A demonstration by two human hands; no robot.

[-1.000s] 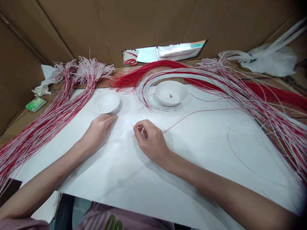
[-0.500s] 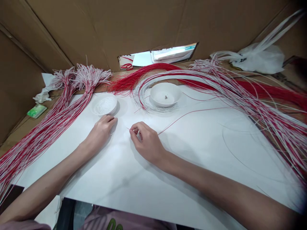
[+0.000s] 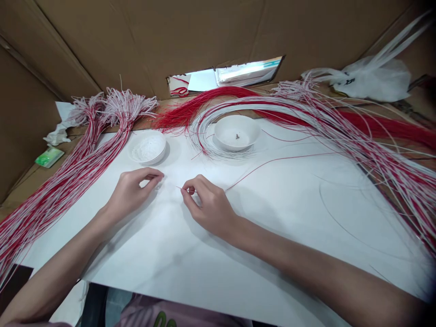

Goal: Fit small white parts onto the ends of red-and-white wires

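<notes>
Between thumb and forefinger, my right hand (image 3: pixel 213 202) pinches a thin red wire (image 3: pixel 254 169) near its end. The short tip pokes out to the left, and the rest trails right toward the bundles. My left hand (image 3: pixel 134 188) is closed in a pinch just left of that tip, apart from it. Whatever sits in the left fingertips is too small to make out. Right behind the left hand stands a white bowl (image 3: pixel 158 156) with small whitish or clear bits in it. A second white bowl (image 3: pixel 235 144) farther back holds a small dark bit.
Red-and-white strand bundles (image 3: pixel 98 159) lie along the left, and more strands (image 3: pixel 368 131) sweep across the right. Loose red strands (image 3: pixel 177 113) lie behind the bowls. A plastic bag (image 3: pixel 378 79), a green packet (image 3: pixel 49 156) and cardboard walls (image 3: pixel 211 36) border the white tabletop (image 3: pixel 204 268).
My left hand has drawn back from the bowl's front edge toward me, its fingers now pinched and facing the wire tip. The right hand has shifted slightly left, still holding the red wire.
</notes>
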